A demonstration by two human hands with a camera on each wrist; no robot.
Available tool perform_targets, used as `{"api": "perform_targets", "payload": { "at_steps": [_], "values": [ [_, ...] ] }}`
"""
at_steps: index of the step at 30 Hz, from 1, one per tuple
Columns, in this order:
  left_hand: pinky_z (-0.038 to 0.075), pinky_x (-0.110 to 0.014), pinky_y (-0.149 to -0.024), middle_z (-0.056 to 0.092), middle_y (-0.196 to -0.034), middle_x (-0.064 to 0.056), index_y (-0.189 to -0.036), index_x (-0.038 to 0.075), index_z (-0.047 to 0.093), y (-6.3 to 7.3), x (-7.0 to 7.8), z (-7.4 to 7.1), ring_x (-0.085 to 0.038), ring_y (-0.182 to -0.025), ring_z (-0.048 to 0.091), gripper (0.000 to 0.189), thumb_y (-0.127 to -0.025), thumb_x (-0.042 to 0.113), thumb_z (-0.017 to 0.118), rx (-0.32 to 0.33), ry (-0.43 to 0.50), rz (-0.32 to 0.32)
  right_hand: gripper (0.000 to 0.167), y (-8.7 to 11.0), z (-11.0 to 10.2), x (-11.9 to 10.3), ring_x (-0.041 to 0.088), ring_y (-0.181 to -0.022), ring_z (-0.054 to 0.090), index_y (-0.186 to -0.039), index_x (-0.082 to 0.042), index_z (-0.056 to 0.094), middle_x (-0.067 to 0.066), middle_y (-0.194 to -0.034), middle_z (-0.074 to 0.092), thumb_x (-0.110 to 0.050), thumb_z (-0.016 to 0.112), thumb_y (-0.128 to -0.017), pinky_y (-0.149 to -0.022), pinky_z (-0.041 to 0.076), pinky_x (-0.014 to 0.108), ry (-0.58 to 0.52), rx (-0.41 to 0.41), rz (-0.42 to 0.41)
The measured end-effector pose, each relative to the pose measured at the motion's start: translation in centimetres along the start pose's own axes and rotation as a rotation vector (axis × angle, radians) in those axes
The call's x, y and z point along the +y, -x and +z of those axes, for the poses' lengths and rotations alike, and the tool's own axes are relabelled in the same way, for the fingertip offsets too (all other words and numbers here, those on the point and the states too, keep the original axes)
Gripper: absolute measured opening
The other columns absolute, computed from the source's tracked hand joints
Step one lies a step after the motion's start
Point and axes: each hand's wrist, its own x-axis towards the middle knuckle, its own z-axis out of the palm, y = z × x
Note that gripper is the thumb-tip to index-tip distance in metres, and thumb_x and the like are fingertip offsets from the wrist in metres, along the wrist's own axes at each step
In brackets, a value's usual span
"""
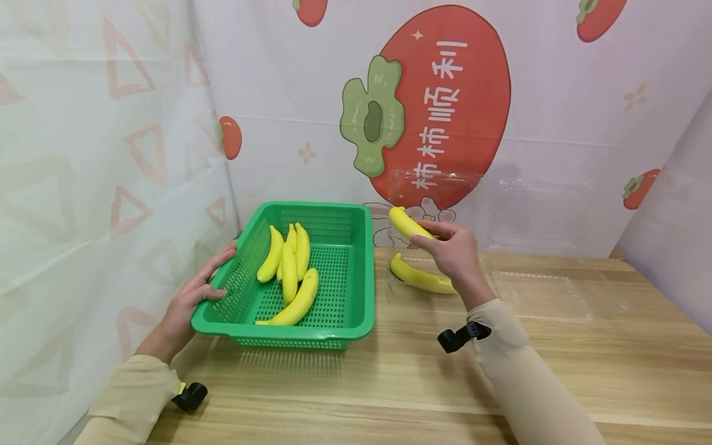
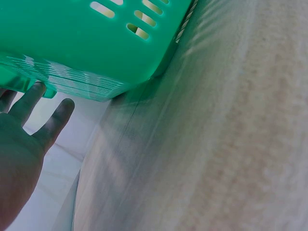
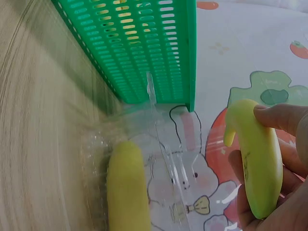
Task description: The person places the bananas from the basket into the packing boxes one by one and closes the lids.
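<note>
A green plastic basket (image 1: 364,296) with slotted walls stands on the table with several yellow bananas (image 1: 288,272) inside. At its left side, my left hand (image 1: 191,300) grips the rim, thumb over the edge and fingers along the outside. My right hand (image 1: 453,250) holds a banana (image 1: 408,224) between thumb and fingers, raised to the right of the basket. Seen from the right wrist, this banana (image 3: 260,163) has its stem toward the basket. Below it, another banana (image 1: 423,278) lies in a clear plastic box (image 3: 96,144).
The box's transparent lid (image 1: 434,179) stands up at the back. A second clear box (image 1: 545,290) sits farther right on the wooden table (image 1: 389,395). Behind is a printed cloth (image 1: 289,80); another pale cloth (image 1: 83,154) hangs close on the left.
</note>
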Motion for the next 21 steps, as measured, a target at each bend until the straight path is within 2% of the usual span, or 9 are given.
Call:
{"api": "perform_targets", "payload": {
  "at_steps": [5, 9, 15, 21],
  "values": [
    [0.043, -0.01, -0.099, 0.014, -0.18, 0.014, -0.17, 0.015, 0.028, 0.0, -0.1, 0.0, 0.0, -0.155, 0.015, 0.073, -0.101, -0.006, 0.038, 0.005, -0.007, -0.007, 0.051, 0.2, -0.9, 0.6, 0.021, -0.119, 0.063, -0.141, -0.015, 0.071, 0.01, -0.141, 0.068, -0.033, 0.083, -0.094, -0.094, 0.057, 0.024, -0.015, 0.02, 0.014],
    [0.043, -0.01, -0.099, 0.013, -0.18, 0.013, -0.17, 0.015, 0.027, 0.0, -0.1, -0.1, 0.0, -0.155, 0.014, 0.073, -0.101, -0.006, 0.038, 0.007, -0.013, -0.012, 0.051, 0.3, -1.4, 0.9, 0.018, -0.113, 0.066, -0.14, -0.014, 0.072, 0.011, -0.14, 0.069, -0.032, 0.084, -0.094, -0.086, 0.056, 0.016, -0.02, 0.037, 0.003],
    [0.045, -0.01, -0.097, 0.013, -0.18, 0.014, -0.17, 0.016, 0.027, 0.1, 0.0, -0.1, 0.003, -0.151, 0.02, 0.073, -0.102, -0.006, 0.037, 0.003, 0.007, -0.014, 0.051, 0.4, -1.9, 1.0, 0.017, -0.111, 0.065, -0.139, -0.013, 0.072, 0.011, -0.142, 0.068, -0.033, 0.084, -0.093, -0.083, 0.056, 0.014, -0.005, 0.041, -0.004],
    [0.045, -0.01, -0.099, 0.012, -0.18, 0.013, -0.17, 0.014, 0.025, 0.1, 0.0, -0.1, 0.001, -0.153, 0.017, 0.073, -0.102, -0.006, 0.037, 0.0, 0.007, -0.018, 0.052, 0.7, -2.5, 1.1, 0.017, -0.111, 0.065, -0.139, -0.015, 0.073, 0.012, -0.143, 0.068, -0.036, 0.083, -0.093, -0.083, 0.055, 0.014, 0.019, 0.034, -0.01]
  ]
}}
